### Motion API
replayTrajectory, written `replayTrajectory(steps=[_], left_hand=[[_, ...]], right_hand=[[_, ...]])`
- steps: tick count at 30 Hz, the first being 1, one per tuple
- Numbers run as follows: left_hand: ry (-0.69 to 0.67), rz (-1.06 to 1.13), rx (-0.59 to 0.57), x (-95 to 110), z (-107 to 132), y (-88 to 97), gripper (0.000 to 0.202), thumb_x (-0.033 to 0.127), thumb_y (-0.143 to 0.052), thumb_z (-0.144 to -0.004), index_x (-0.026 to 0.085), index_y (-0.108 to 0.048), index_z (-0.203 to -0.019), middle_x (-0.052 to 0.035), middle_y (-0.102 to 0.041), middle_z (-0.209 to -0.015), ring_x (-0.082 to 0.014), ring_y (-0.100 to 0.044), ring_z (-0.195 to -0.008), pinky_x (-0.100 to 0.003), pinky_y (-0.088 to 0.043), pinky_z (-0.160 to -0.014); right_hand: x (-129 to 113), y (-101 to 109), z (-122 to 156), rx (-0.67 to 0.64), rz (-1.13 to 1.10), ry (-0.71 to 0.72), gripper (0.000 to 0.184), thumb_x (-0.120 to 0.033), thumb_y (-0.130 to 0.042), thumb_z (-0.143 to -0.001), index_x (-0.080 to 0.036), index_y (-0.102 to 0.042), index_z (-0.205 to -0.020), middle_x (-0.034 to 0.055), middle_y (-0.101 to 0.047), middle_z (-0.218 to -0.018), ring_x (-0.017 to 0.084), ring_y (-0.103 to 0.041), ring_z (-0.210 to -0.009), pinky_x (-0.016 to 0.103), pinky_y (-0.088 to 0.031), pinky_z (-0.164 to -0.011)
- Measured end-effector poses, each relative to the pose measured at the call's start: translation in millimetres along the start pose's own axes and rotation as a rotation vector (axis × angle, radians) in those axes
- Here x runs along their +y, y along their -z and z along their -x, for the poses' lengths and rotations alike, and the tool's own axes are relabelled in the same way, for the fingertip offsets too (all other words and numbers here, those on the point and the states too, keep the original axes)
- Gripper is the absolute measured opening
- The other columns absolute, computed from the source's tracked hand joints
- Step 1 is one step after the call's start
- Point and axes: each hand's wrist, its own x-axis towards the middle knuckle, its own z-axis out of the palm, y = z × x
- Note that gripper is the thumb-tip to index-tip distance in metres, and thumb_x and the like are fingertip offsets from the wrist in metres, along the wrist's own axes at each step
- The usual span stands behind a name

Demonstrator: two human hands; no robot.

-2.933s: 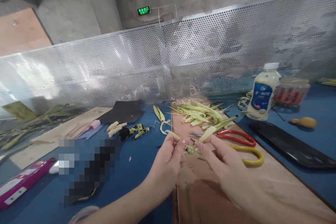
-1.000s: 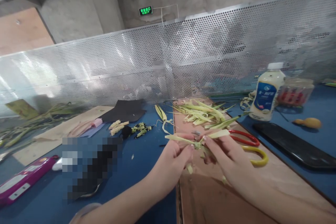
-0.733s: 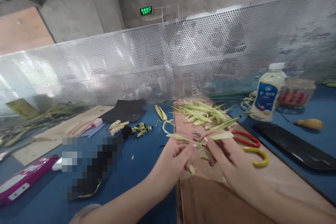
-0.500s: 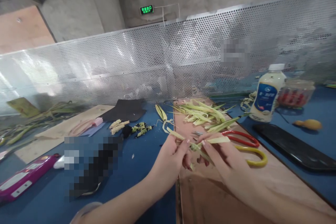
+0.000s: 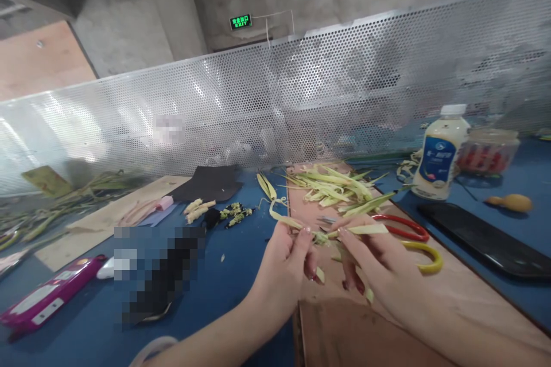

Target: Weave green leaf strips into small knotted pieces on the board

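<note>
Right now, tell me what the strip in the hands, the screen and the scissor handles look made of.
The strip: plant leaf, pale yellow-green, matt, curling. The screen: probably sheet metal; silvery glare, punched holes. The scissor handles: glossy red and yellow, likely plastic-coated.

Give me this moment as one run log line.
left hand: pinches leaf strip | right hand: pinches same strip | under hands: wooden board | nearby: scissors, leaf pile, bottle

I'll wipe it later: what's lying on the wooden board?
Leaf strips at its far end, and scissors with red and yellow handles; their blades are partly hidden behind the right hand and the strip it pinches with the left hand.
</note>
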Motion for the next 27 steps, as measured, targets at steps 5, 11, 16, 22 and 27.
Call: replayTrajectory(steps=[5,11,16,22,27], left_hand=[[-0.03,-0.031,-0.04,1,-6,4.9,0.018,0.03,-0.044,-0.083,0.017,-0.043,-0.071,0.005,-0.045,-0.054,-0.0075,-0.043,-0.051,-0.02,-0.043,-0.055],[-0.085,-0.103,-0.133,-3,-4,6.9,0.018,0.028,-0.06,-0.073,0.018,-0.049,-0.083,-0.0032,-0.06,-0.081,-0.0133,-0.054,-0.073,-0.025,-0.042,-0.069],[-0.16,-0.291,-0.078,-9,-3,8.9,0.013,0.028,-0.056,-0.076,0.018,-0.051,-0.081,0.0,-0.056,-0.069,-0.0121,-0.051,-0.065,-0.024,-0.039,-0.064],[-0.171,-0.326,-0.082,-11,-5,11.4,0.014,0.031,-0.054,-0.076,0.019,-0.05,-0.082,0.0015,-0.052,-0.066,-0.0108,-0.046,-0.06,-0.022,-0.036,-0.059],[-0.171,-0.369,-0.08,-10,-6,12.8,0.013,0.03,-0.056,-0.074,0.018,-0.051,-0.078,0.0034,-0.045,-0.061,-0.0097,-0.04,-0.056,-0.021,-0.034,-0.057]], right_hand=[[-1,2,-1,-0.022,0.103,0.104,0.015,-0.033,-0.048,-0.082,-0.021,-0.055,-0.08,0.0008,-0.063,-0.073,0.016,-0.059,-0.065,0.022,-0.047,-0.052],[0,4,-4,-0.016,-0.039,0.034,0.019,-0.036,-0.05,-0.081,-0.019,-0.055,-0.074,-0.0002,-0.06,-0.068,0.015,-0.057,-0.067,0.023,-0.045,-0.057],[2,-1,-4,-0.032,-0.267,-0.139,0.027,-0.041,-0.054,-0.077,-0.018,-0.052,-0.064,-0.0047,-0.05,-0.048,0.009,-0.045,-0.041,0.02,-0.035,-0.039],[-4,-4,-5,-0.007,-0.348,-0.207,0.024,-0.037,-0.057,-0.075,-0.017,-0.052,-0.063,-0.0036,-0.052,-0.05,0.01,-0.048,-0.043,0.022,-0.039,-0.044],[-6,10,-17,0.102,-0.081,0.045,0.026,-0.033,-0.051,-0.08,-0.028,-0.05,-0.106,0.0009,-0.058,-0.098,0.017,-0.055,-0.086,0.03,-0.045,-0.073]])
